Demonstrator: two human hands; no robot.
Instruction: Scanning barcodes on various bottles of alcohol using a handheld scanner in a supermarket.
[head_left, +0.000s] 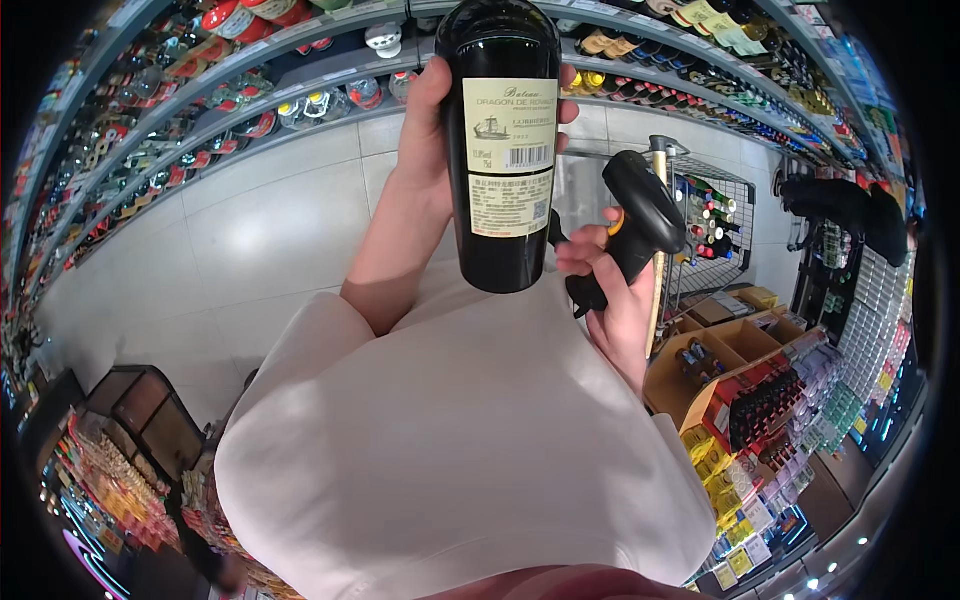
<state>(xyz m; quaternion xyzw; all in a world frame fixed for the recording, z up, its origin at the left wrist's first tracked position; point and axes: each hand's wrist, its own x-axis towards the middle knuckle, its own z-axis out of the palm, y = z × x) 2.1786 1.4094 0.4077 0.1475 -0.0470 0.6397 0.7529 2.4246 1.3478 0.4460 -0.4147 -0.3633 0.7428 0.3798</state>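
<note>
My left hand (426, 124) is closed around a dark glass wine bottle (501, 266), thumb on its left side and fingertips showing on its right. The bottle's cream back label, with writing and a barcode, faces me. To the right of the bottle, my right hand (622, 300) grips a black handheld barcode scanner (637, 202) by its handle. An orange trigger shows beside the index finger. The scanner's head is raised and apart from the bottle.
Shelves (300, 79) of bottles curve across the far side. A wire shopping cart (739, 262) holding several bottles stands at right, near a divided cardboard box (667, 371) with bottles. Packaged goods are stacked at lower right. A dark bin-like container (161, 420) and snack packets lie at lower left.
</note>
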